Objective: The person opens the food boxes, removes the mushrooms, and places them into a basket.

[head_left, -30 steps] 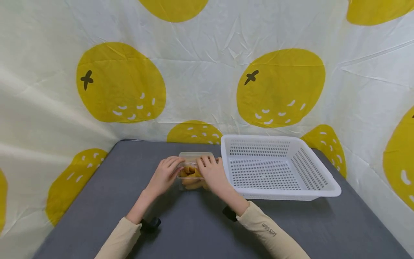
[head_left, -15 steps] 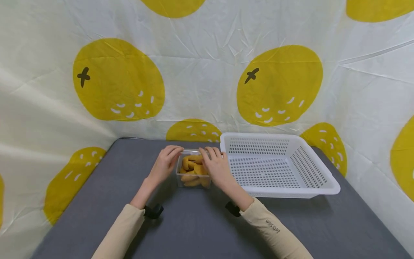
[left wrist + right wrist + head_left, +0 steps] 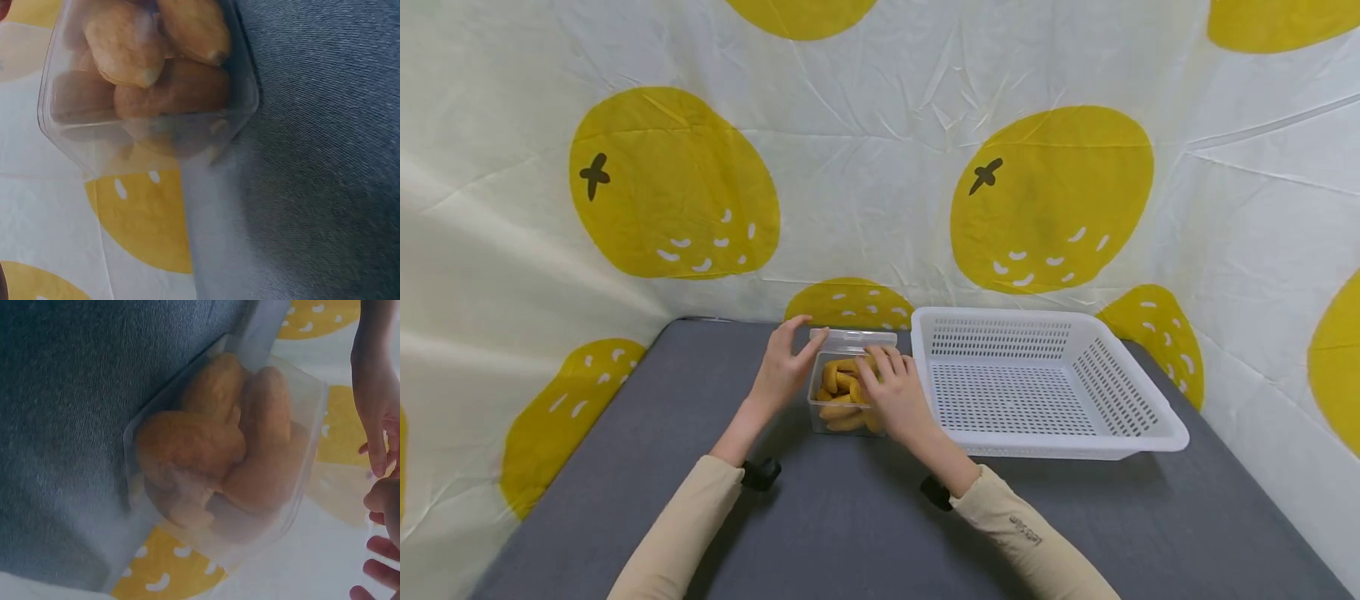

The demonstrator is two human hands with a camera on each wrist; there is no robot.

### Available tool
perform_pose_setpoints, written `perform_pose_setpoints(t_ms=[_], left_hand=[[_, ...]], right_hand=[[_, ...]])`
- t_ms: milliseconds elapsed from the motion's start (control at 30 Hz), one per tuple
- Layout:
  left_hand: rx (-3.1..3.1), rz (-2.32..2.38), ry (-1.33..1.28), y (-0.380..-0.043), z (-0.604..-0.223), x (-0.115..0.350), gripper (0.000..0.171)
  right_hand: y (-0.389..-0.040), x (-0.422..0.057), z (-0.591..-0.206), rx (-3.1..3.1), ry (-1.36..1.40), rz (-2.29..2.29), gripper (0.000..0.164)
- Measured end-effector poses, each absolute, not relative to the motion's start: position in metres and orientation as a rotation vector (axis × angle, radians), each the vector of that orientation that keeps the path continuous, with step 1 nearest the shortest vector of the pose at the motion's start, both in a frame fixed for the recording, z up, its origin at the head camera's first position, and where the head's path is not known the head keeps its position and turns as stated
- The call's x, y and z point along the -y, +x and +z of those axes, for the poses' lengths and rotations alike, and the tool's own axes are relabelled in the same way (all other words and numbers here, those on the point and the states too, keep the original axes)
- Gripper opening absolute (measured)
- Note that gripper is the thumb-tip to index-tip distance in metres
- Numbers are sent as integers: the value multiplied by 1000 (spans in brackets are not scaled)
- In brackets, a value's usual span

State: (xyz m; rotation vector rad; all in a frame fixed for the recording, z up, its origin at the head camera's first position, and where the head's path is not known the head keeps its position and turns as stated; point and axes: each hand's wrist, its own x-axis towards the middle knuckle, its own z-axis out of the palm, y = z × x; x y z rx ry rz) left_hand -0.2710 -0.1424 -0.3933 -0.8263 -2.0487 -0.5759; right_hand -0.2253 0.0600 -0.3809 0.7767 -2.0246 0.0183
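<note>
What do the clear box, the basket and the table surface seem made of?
Box: likely plastic, glossy; brown pieces show through its walls.
Basket: probably moulded plastic, satin white, judging by its regular slotted walls.
Table surface: matte grey, apparently woven fabric; wrist views show fine weave.

A person's left forearm [image 3: 679, 529] slanted in from 7 o'clock, the left hand [image 3: 781, 367] aimed at 1 o'clock, thumb [image 3: 812, 348] and fingers [image 3: 787, 330] parted; the right forearm [image 3: 1033, 537] slanted in from 5 o'clock, the right hand [image 3: 898, 398] back uppermost.
</note>
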Motion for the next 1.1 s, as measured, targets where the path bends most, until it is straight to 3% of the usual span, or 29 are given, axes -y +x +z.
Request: perform_pose_setpoints(t_ms=[333, 600, 733, 1100], left_hand=[[1939, -235, -874, -269, -398, 150, 40], [2314, -186, -886, -260, -396, 162, 97], [2448, -116, -895, -258, -396, 165, 114], [2436, -36, -927, -259, -396, 166, 121]], right_hand=[[-235, -44, -390, 2203, 885, 37, 28], [-244, -35, -392, 2326, 912, -12, 35], [-247, -32, -392, 2386, 909, -45, 41], [-254, -26, -389, 2487, 920, -182, 48]])
